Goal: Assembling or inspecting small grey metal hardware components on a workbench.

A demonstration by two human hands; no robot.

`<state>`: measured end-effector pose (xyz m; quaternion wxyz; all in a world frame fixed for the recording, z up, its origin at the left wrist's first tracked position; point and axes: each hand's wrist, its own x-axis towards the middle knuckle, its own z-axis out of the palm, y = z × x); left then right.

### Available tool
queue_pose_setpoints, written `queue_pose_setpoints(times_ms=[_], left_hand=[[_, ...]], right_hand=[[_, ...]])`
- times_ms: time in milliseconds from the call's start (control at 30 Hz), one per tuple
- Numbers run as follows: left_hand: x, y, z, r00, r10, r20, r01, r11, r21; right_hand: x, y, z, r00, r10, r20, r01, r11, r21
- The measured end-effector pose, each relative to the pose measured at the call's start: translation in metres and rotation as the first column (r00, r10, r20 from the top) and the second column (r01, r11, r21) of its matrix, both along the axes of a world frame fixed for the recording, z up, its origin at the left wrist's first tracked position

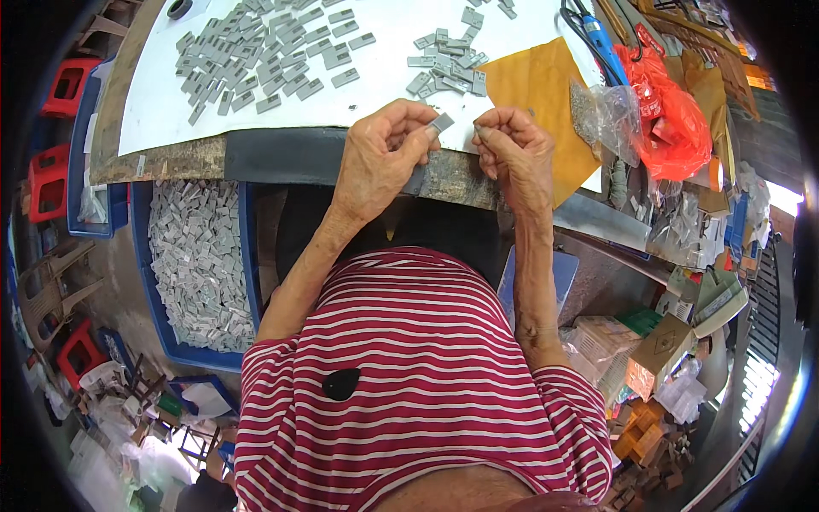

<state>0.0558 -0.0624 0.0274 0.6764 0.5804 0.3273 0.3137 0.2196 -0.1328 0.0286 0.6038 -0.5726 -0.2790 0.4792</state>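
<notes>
At the table's near edge, my left hand pinches a small grey rectangular piece between thumb and forefinger. A little to the right, apart from it, my right hand is closed in a pinch; whatever its fingertips hold is too small to make out. Beyond my left hand, many similar grey pieces with a darker notch lie spread over a white sheet. A smaller heap of grey pieces lies beyond the gap between my hands. Brown paper lies under and beside my right hand.
A blue crate full of grey pieces stands below the table at left. On the right of the table are a clear plastic bag, a red plastic bag and a blue-handled tool. A black ring sits at far left.
</notes>
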Motion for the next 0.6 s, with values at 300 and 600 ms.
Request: queue_pose_setpoints(times_ms=[300, 600], left_hand=[[0.000, 0.000, 0.001, 1.000, -0.008, -0.003, 0.008, 1.000, -0.014], [-0.002, 0.000, -0.005, 0.998, -0.062, -0.005, 0.062, 0.998, 0.014]], right_hand=[[-0.013, -0.001, 0.014, 0.998, 0.056, 0.000, -0.056, 0.998, 0.027], [-0.020, 0.006, 0.014, 0.995, 0.099, -0.005, -0.099, 0.994, 0.045]])
